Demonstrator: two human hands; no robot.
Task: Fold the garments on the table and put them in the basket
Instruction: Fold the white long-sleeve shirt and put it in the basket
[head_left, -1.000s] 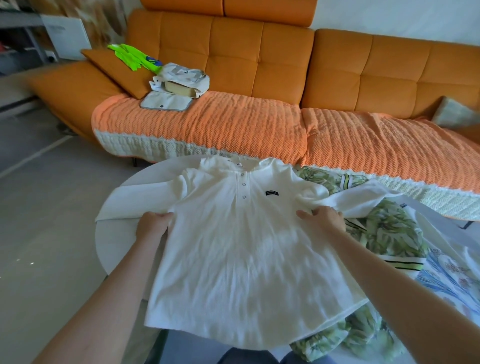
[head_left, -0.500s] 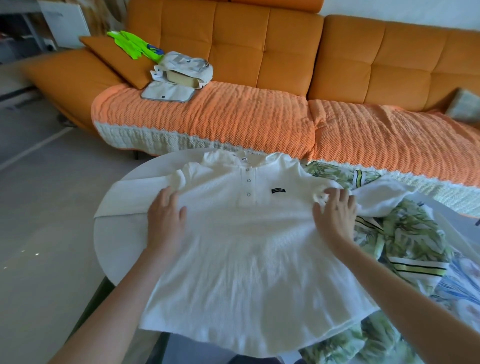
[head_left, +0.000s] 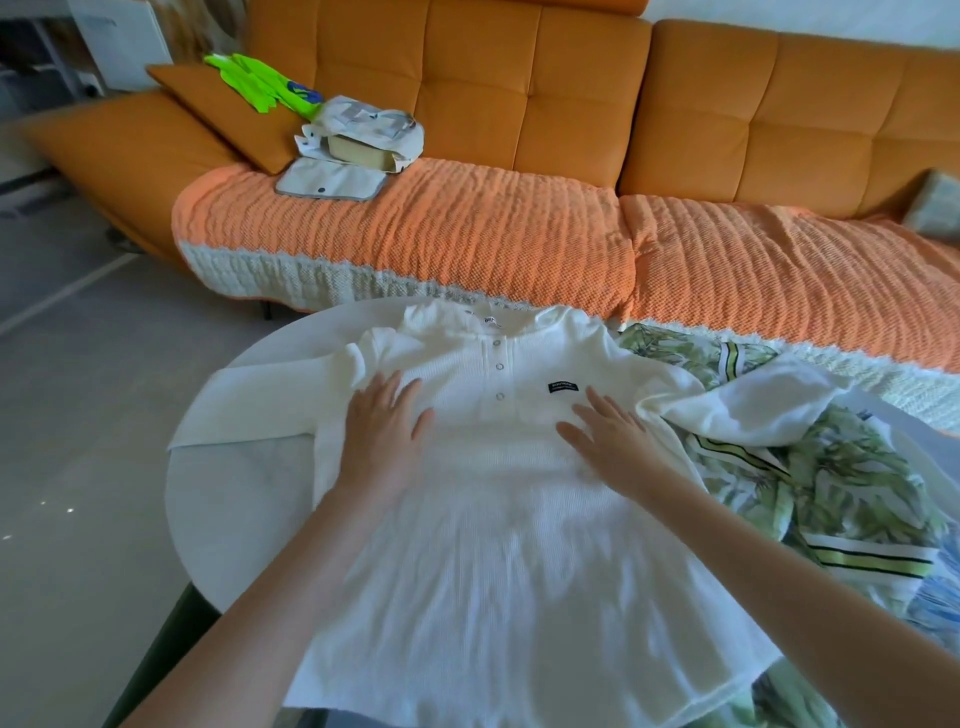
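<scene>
Flat on the chest of a white henley shirt (head_left: 498, 545) — left hand (head_left: 384, 431) and right hand (head_left: 613, 436), fingers spread, gripping nothing — either side of its button placket (head_left: 500, 366).

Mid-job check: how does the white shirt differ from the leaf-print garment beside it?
The white shirt is plain with snap buttons; the leaf-print garment is green-patterned with striped trim. The white shirt lies spread flat, front up, under the left hand and right hand; the leaf-print garment lies rumpled, no hand on it. The white shirt's sleeve drapes over the leaf-print garment. Both sit unfolded on the table.
</scene>
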